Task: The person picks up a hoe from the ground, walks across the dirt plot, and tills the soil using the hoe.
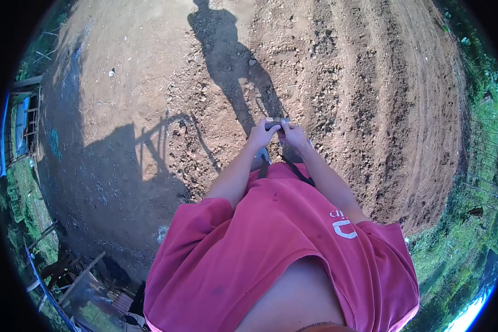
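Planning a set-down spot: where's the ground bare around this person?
Smoothest patch: sunlit soil, between the person's shadow and the shed at far left, bar a small white scrap. Furrows right of the shadow look free but cloddy. Crowded: lower-left corner, with poles; and between left hand and right hand, both on a dark object.

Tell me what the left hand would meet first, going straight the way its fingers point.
The left hand would likely meet the right hand first, close beside it by the small dark object; how their depths line up is unclear.
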Motion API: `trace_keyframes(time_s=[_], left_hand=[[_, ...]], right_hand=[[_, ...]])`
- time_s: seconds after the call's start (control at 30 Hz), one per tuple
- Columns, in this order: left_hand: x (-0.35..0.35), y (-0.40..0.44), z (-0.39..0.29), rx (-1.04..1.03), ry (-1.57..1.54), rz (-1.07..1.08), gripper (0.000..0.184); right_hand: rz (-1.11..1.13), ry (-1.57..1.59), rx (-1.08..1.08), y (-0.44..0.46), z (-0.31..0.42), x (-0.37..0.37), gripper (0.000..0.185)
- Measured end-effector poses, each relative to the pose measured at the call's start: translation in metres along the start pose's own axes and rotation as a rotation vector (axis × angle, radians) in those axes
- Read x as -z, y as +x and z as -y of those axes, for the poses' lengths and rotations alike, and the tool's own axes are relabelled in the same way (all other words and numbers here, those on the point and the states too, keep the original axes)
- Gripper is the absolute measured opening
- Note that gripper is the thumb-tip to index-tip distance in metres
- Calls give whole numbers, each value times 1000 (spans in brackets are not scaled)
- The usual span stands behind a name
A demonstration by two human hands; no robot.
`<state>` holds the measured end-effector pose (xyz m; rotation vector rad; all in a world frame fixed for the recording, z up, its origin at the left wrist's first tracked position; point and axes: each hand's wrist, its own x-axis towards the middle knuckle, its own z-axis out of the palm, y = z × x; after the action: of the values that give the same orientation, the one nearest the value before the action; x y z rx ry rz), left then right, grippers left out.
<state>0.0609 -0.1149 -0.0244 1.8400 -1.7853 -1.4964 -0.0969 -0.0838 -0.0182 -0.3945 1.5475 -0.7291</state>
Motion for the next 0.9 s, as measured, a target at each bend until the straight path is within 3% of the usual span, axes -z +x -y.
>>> trace_keyframes(time_s=[0.17,0.37,0.47,0.5,0.6,0.67,0.73,0.77,0.87,0.9], left_hand=[[-2,-2,7,-77,22,-11,57],[10,13,7,55,-110,42,59],[31,26,7,42,-75,8,58],[35,33,11,1,-57,-5,53],[46,52,16,29,-101,11,54],[50,62,15,104,-87,94,55],[43,66,24,136,-46,145,55],[35,67,33,72,-26,96,53],[6,101,39,59,-39,91,50],[-11,123,46,91,-91,81,48]], right_hand=[[-29,13,-20,6,-18,-5,43],[-24,-131,23,19,-3,-13,45],[-41,-115,62,52,-7,-26,47],[-20,-280,47,56,0,-28,49],[-9,-341,100,78,10,-38,50],[-9,-370,28,99,-1,-40,48],[24,-437,-69,105,-2,-39,47],[49,-518,-84,97,0,-34,58],[-188,-490,79,143,-50,-18,56],[-153,-363,-4,147,-30,-10,52]])
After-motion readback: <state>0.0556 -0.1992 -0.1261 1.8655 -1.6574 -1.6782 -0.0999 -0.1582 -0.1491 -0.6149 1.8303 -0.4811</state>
